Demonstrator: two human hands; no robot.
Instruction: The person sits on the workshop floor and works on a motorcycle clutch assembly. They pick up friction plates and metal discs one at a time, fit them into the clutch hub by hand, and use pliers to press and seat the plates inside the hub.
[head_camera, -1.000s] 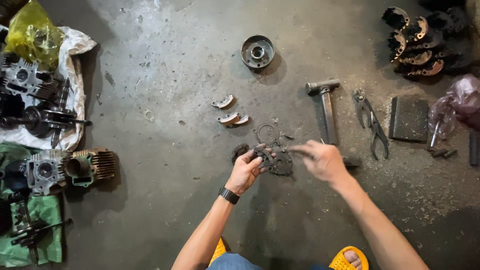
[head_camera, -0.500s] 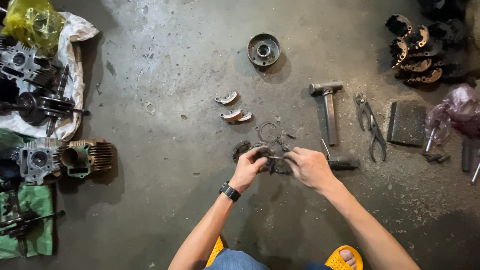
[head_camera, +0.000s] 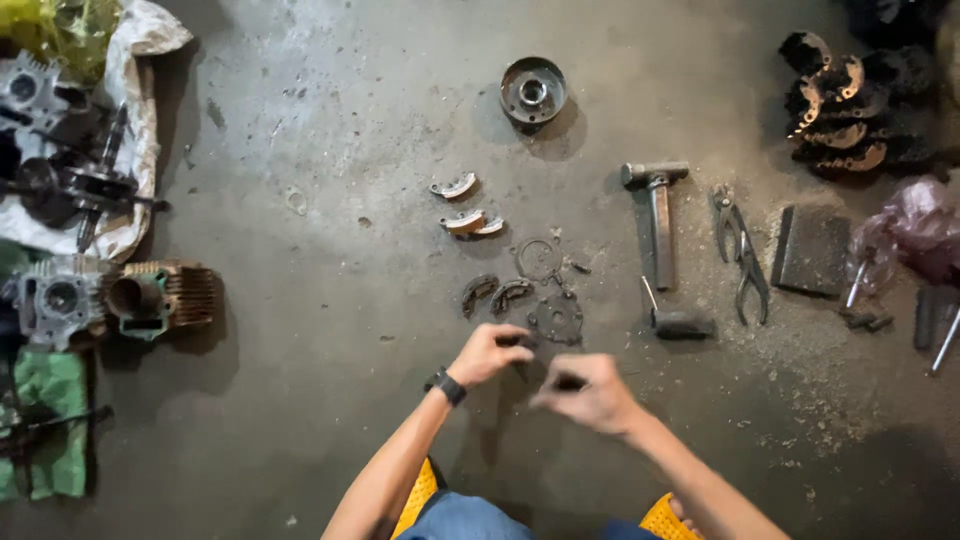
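Both hands work low over the concrete floor (head_camera: 300, 420), near its front edge, close to the person's knees. The left hand (head_camera: 490, 352) is closed in a narrow pinch, and its fingertips touch the lower edge of a dark round plate (head_camera: 556, 318) that lies flat on the floor. The right hand (head_camera: 585, 392) is curled around a small dark part (head_camera: 568, 382); this part is blurred, so I cannot tell its shape or which way its long axis goes. Just behind the plate lies a thin wire ring (head_camera: 537, 258), and to the left of the plate are two dark curved shoes (head_camera: 496, 295), side by side. Further back are three light curved pieces (head_camera: 465, 208) and a round metal drum (head_camera: 533, 91). To the right, a hammer (head_camera: 658, 222) lies with its long axis pointing to the back edge, head away from the person. Pliers (head_camera: 742, 252) lie beside it in the same direction.
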